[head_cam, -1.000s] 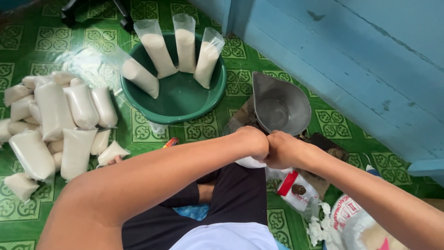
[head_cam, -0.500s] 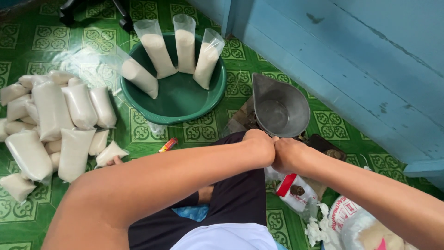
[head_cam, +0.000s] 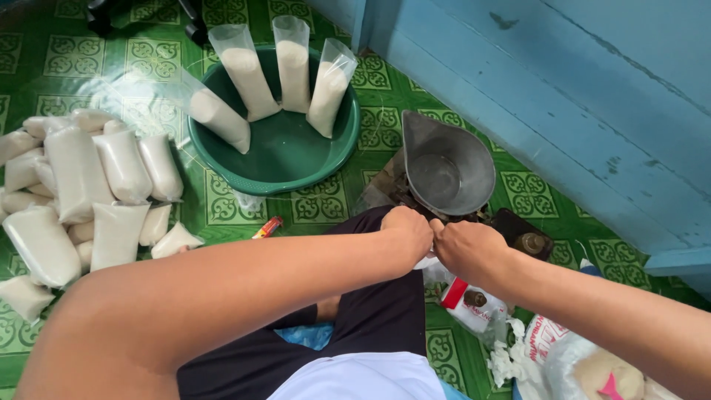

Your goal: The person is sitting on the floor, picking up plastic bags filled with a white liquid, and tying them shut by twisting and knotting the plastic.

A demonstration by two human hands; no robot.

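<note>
Green patterned floor tiles [head_cam: 318, 207] run under everything, blue wall [head_cam: 563, 96] to the right; closest in, both fists are bunched tight over the lap, left hand [head_cam: 406, 231] and right hand [head_cam: 465, 248] knuckle to knuckle, gripping a small white bag [head_cam: 428, 264] that is mostly hidden between them; just beyond, a grey metal scale pan [head_cam: 448, 167]; left, sealed white bags [head_cam: 81, 192] heaped on the floor; farthest, a green basin [head_cam: 289, 155] holding four open filled bags [head_cam: 292, 63] leaning on its rim.

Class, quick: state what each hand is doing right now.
Left hand: closed, gripping a small clear plastic bag, mostly hidden.
Right hand: closed, pinching the same bag.
</note>
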